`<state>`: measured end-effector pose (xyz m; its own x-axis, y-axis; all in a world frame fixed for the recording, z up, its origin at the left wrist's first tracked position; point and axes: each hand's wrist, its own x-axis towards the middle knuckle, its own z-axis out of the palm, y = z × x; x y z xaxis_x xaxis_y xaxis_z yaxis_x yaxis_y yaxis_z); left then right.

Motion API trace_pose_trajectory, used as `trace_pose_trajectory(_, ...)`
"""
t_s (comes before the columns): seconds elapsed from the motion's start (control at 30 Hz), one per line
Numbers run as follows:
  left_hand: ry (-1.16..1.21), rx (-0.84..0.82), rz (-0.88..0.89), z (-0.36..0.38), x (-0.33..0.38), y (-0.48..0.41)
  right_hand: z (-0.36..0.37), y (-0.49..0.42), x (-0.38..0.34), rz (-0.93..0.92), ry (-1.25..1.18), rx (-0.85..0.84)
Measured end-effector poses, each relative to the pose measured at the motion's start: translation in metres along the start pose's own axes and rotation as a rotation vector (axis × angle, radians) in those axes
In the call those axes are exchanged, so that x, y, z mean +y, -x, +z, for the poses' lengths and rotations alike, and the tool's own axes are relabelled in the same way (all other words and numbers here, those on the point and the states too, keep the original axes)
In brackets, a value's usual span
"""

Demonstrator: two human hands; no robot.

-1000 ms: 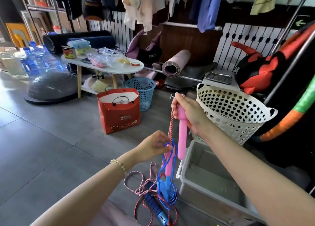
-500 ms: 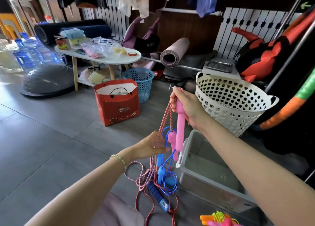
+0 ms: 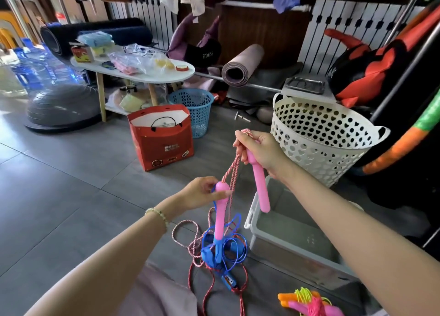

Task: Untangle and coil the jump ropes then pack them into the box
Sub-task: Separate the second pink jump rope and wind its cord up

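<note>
My right hand (image 3: 258, 150) grips the top of one pink handle (image 3: 260, 187) together with loops of the red-and-white rope (image 3: 232, 167), held up above the floor. Lower left, my left hand (image 3: 200, 193) pinches the top of the second pink handle (image 3: 220, 217), which hangs down into a tangle. A blue jump rope (image 3: 225, 246) with blue handles is knotted around it on the floor. The grey plastic box (image 3: 289, 256) stands open just right of the ropes, below my right forearm.
A white perforated basket (image 3: 319, 137) stands behind the box. A red paper bag (image 3: 162, 139) and a blue basket (image 3: 194, 109) sit further back on the grey tile floor. Another bundle of orange, pink and neon ropes (image 3: 309, 302) lies at the bottom edge.
My left hand has moved from the rope strands onto the top of the second pink handle and lifted it. The view has tilted down, showing the neon rope bundle.
</note>
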<state>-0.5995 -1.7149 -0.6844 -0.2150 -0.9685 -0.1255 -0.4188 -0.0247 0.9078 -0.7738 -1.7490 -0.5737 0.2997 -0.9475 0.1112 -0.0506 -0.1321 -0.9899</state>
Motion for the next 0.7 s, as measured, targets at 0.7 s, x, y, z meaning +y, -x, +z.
trace_pose_trajectory(0.7,0.205,-0.106,-0.412,-0.073,0.057,0.028,-0.018,0.002,0.003,0.304,0.283,0.043)
